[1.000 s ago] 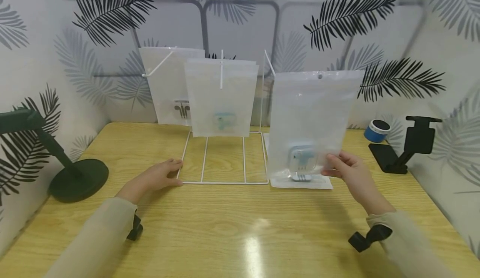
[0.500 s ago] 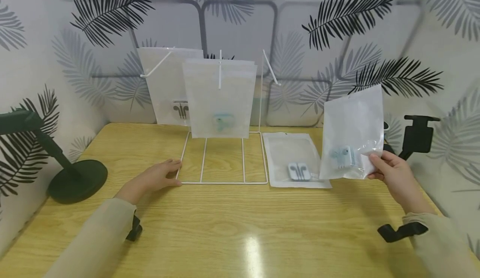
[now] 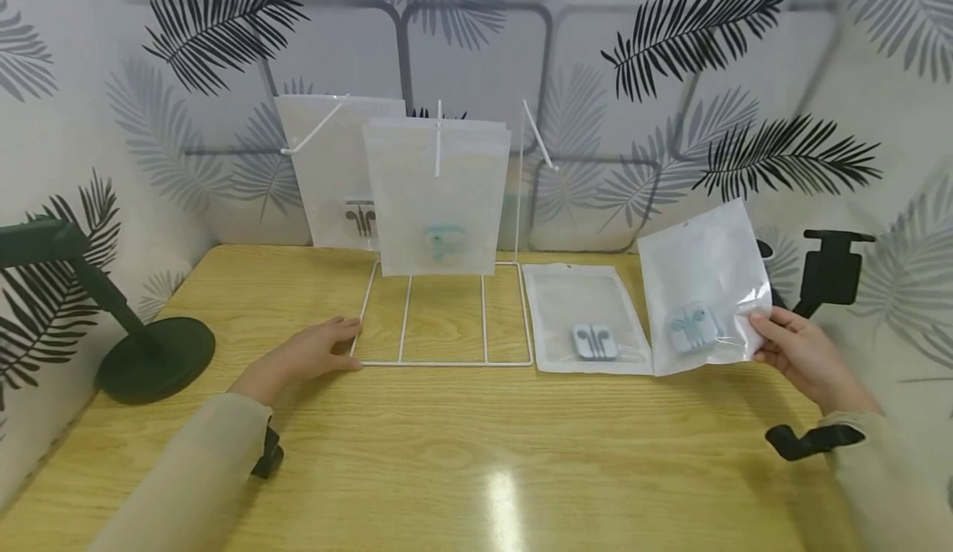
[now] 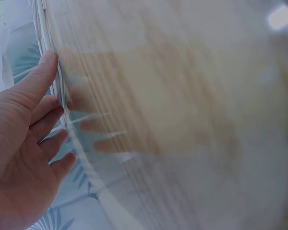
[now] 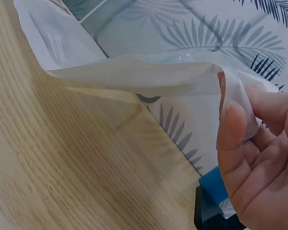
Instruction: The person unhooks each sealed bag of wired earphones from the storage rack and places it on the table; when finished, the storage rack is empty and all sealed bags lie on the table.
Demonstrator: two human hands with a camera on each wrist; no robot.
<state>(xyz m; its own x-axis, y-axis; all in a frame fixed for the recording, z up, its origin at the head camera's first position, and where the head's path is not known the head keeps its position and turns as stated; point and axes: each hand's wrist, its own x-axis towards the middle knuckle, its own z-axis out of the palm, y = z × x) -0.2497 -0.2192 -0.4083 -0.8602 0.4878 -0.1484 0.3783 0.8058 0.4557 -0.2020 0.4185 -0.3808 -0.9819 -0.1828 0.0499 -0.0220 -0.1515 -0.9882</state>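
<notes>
At the right, my right hand [image 3: 815, 357] pinches the lower right edge of a white zip bag [image 3: 700, 266] between thumb and fingers. A small case of blue-tinted earphones [image 3: 692, 326] shows through it. The bag stands tilted, its lower left corner beside a second white earphone bag [image 3: 581, 308] lying flat on the table. In the right wrist view, the pinched bag [image 5: 149, 76] is seen nearly edge-on. My left hand [image 3: 305, 352] touches the front left corner of a white wire display rack [image 3: 447, 363]. In the left wrist view, the left-hand fingers [image 4: 57, 143] look loosely extended.
Bags hang from the rack's left hook [image 3: 313, 134] and middle hook [image 3: 439, 151]; the right hook [image 3: 539, 136] is bare. A green lamp base [image 3: 156, 359] stands left. A black phone stand [image 3: 832, 266] is behind my right hand. A patterned wall backs the wooden table [image 3: 417, 461].
The held bag has moved right from in front of the rack's right hook, uncovering the flat bag, then lowered and tilted. My left hand stays at the rack.
</notes>
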